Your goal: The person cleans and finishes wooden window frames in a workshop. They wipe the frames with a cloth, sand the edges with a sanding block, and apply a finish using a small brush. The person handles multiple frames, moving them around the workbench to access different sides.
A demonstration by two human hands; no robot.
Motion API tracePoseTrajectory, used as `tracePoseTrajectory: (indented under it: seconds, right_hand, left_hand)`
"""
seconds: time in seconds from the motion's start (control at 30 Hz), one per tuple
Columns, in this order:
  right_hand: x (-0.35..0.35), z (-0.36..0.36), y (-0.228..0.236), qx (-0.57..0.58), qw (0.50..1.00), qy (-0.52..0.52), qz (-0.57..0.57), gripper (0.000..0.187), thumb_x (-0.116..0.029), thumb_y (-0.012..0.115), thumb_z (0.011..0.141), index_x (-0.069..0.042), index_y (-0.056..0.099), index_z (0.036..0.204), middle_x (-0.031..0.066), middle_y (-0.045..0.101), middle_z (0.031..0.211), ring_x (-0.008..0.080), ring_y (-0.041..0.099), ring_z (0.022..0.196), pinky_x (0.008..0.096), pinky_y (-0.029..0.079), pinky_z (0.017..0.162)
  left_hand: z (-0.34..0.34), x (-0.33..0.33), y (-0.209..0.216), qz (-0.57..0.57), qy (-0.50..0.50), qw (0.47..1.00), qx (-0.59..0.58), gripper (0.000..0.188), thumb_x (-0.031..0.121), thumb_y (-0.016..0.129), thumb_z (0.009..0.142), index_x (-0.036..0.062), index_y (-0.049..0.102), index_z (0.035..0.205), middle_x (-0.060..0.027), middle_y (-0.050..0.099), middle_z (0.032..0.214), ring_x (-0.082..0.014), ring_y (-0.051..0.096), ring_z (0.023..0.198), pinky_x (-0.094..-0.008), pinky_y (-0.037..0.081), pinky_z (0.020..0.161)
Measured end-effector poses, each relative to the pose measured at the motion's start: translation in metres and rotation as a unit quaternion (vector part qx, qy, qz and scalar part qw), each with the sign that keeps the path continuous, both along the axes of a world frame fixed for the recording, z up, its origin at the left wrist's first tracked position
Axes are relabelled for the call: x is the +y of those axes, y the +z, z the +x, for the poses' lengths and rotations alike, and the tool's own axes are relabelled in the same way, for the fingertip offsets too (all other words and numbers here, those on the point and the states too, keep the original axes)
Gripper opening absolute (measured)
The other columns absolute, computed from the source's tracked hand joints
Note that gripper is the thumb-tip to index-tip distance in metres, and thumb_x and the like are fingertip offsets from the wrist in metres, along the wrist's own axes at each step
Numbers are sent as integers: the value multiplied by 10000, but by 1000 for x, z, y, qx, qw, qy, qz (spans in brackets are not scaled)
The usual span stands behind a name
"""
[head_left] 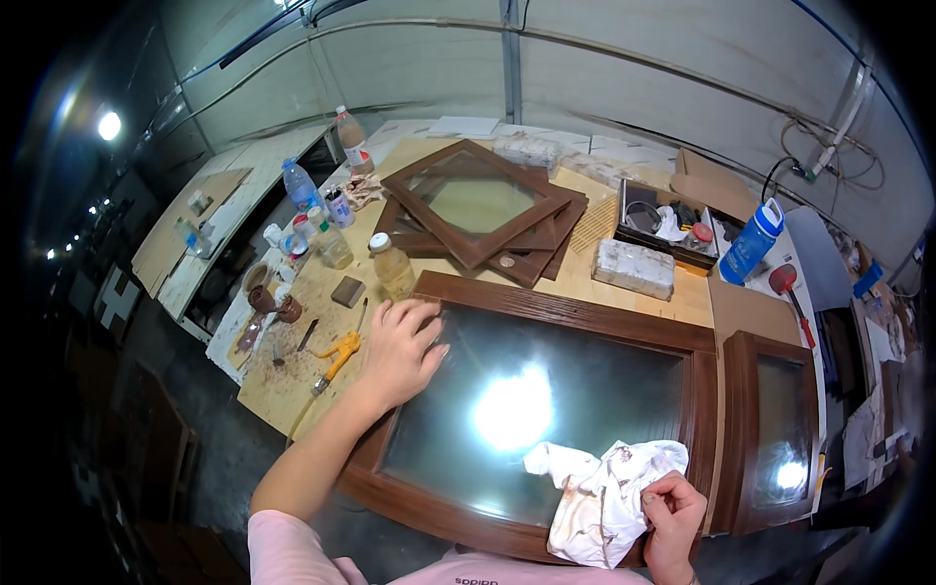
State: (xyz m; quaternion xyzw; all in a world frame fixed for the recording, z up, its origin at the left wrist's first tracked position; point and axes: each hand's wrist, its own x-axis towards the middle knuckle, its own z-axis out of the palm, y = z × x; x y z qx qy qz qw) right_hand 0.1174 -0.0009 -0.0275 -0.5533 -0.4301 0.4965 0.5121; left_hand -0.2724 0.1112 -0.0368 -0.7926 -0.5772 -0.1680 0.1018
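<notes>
A brown wood-framed glass panel [575, 319] lies flat in front of me, with a lamp's glare bright on its glass. My left hand [402, 343] rests at its upper left corner, fingers apart and slightly bent, holding nothing. At the lower right, my right hand [675, 509] pinches a crumpled white cloth [606, 492] with brown stains. The cloth drapes over the lower glass and the frame's near edge. Just left of my left hand lies a yellow air blow gun [338, 353] with a hose.
Beyond the panel are stacked smaller glazed frames [468, 255] and a white wrapped block [632, 270]. Bottles, including one of yellowish liquid [392, 268], stand at the left. A narrow framed panel [738, 429], blue water bottle [753, 242] and tool box [673, 253] are at the right.
</notes>
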Motion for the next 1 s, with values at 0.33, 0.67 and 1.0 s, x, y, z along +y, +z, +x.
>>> tracePoseTrajectory:
  seconds: [0.33,0.67,1.0]
  right_hand:
    - [-2,0,-4,13,1000,4,-3,48,58,602,792,27,594,756,3,531,695,39,440,534,189,312,475]
    - [-3,3,-8,-21,999,24,11,53,79,587,773,36,594,742,1,536,683,35,436,531,193,308,473]
    - [-3,0,-6,-30,999,18,11,49,57,591,779,31,596,738,2,537,669,36,438,532,192,306,474]
  left_hand:
    - [9,6,7,-2,24,999,21,419,354,696,818,59,656,1113,-104,524,1367,-306,417,1301,-620,240,1080]
    - [0,-32,9,5,6,999,-54,257,244,722,798,61,704,977,-42,588,1310,-279,468,1261,-589,261,1071]
    - [-13,-46,10,-30,3,994,-106,292,278,721,803,103,713,1037,-28,591,1300,-281,459,1266,-602,256,1067]
